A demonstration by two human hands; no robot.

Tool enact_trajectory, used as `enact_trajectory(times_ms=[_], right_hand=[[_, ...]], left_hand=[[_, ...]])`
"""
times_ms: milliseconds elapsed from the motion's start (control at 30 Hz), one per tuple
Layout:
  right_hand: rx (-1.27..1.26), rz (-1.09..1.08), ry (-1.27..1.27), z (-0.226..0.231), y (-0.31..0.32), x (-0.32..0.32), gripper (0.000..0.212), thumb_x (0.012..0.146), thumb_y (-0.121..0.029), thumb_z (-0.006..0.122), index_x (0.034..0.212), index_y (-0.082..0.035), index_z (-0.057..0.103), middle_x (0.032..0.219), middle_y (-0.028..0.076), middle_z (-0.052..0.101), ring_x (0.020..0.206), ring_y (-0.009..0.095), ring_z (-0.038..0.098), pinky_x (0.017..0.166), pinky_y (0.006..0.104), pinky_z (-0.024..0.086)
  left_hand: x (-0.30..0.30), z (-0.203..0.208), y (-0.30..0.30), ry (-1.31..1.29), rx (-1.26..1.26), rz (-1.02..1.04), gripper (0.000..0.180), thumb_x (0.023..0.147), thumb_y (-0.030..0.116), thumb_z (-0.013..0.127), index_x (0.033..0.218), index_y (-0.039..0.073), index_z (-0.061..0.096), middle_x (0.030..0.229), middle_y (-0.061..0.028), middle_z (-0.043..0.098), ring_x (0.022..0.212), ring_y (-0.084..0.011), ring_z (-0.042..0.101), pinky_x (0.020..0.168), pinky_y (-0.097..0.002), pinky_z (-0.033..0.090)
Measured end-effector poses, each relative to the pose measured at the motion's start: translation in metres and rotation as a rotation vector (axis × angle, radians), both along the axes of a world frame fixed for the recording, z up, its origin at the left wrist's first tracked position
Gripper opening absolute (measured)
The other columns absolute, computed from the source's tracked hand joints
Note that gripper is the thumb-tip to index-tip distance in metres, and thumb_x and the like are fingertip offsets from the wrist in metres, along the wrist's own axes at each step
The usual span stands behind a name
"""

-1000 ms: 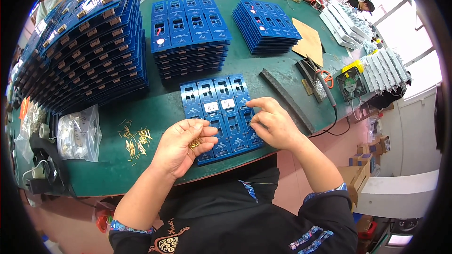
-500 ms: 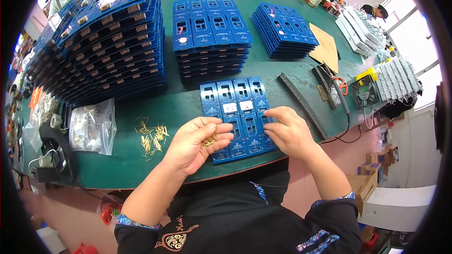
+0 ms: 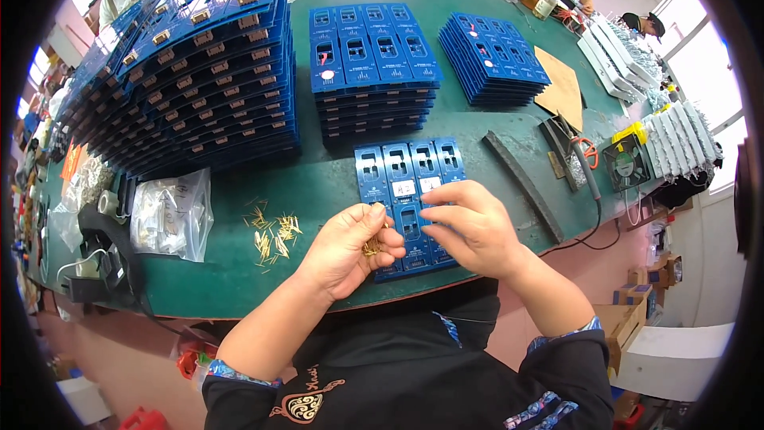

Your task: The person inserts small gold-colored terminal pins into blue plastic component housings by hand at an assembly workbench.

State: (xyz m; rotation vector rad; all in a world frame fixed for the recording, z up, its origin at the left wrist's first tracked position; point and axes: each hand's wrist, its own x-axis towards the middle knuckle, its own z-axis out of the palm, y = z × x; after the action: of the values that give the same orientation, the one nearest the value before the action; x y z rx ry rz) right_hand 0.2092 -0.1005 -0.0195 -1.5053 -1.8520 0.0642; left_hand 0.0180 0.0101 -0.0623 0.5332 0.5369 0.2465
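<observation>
My left hand (image 3: 350, 251) is curled around a bunch of thin brass pins (image 3: 372, 247), the thumb over the top. It hovers at the left edge of a blue circuit board panel (image 3: 410, 251) lying flat on the green table. Over the panel's right half is my right hand (image 3: 473, 231), its fingers bent and slightly apart; I see nothing between them. The hand hides part of the panel, which has rows of cut-out windows and two white labels (image 3: 404, 189). Left of my left hand, a loose heap of similar pins (image 3: 274, 235) lies on the table.
Tall stacks of blue panels (image 3: 215, 87) (image 3: 374, 72) (image 3: 493, 56) stand at the back. A dark bar (image 3: 521, 183), a soldering iron (image 3: 587, 171) and a small fan (image 3: 626, 163) are on the right. A clear bag (image 3: 169, 219) lies left. Other people work across the table.
My left fingers have curled in over the pins. My right hand has moved left across the panel, nearer my left hand. The whole view has shifted slightly.
</observation>
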Motion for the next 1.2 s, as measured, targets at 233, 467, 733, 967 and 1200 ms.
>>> enact_trajectory(times_ms=[233,467,733,967,1200], right_hand=[[0.073,0.157,-0.047,-0.006,0.027,-0.017,0.025,0.068,-0.005,0.077,0.091,-0.006,0.068,0.091,0.007,0.063,0.080,0.024,0.062,0.066,0.0346,0.050],[0.152,0.140,-0.143,-0.015,0.032,-0.023,0.011,0.074,-0.008,0.069,0.085,-0.006,0.065,0.089,0.005,0.062,0.078,0.023,0.062,0.065,0.0339,0.051],[-0.089,0.065,0.340,-0.023,0.028,-0.020,0.006,0.085,-0.008,0.062,0.087,-0.003,0.059,0.091,0.010,0.062,0.085,0.028,0.060,0.075,0.0357,0.048],[-0.216,0.039,0.494,-0.025,0.026,-0.018,0.010,0.090,-0.010,0.060,0.088,-0.001,0.058,0.091,0.012,0.061,0.085,0.026,0.059,0.077,0.0347,0.047],[-0.408,-0.023,0.796,-0.020,0.020,-0.015,0.008,0.090,-0.009,0.061,0.089,-0.001,0.059,0.091,0.007,0.060,0.083,0.016,0.057,0.072,0.0294,0.046]], left_hand=[[0.003,0.002,-0.002,-0.008,0.003,0.033,0.028,0.097,0.034,0.054,0.088,0.008,0.056,0.064,-0.0019,0.058,0.057,-0.0121,0.056,0.051,-0.0212,0.044],[0.002,0.003,-0.002,-0.018,0.022,0.024,0.028,0.097,0.035,0.055,0.084,0.009,0.054,0.061,-0.0006,0.055,0.054,-0.0104,0.052,0.050,-0.0215,0.040],[0.003,0.002,-0.002,0.020,0.007,0.049,0.026,0.097,0.031,0.055,0.087,0.007,0.056,0.063,-0.0009,0.057,0.056,-0.0109,0.054,0.051,-0.0213,0.041],[0.004,0.006,-0.003,-0.024,0.007,0.015,0.020,0.096,0.023,0.056,0.087,0.006,0.059,0.064,-0.0025,0.059,0.056,-0.0141,0.054,0.051,-0.0230,0.041],[0.006,0.005,-0.005,-0.019,0.011,0.003,0.018,0.096,0.021,0.057,0.088,0.005,0.058,0.064,-0.0027,0.058,0.056,-0.0143,0.053,0.051,-0.0231,0.041]])
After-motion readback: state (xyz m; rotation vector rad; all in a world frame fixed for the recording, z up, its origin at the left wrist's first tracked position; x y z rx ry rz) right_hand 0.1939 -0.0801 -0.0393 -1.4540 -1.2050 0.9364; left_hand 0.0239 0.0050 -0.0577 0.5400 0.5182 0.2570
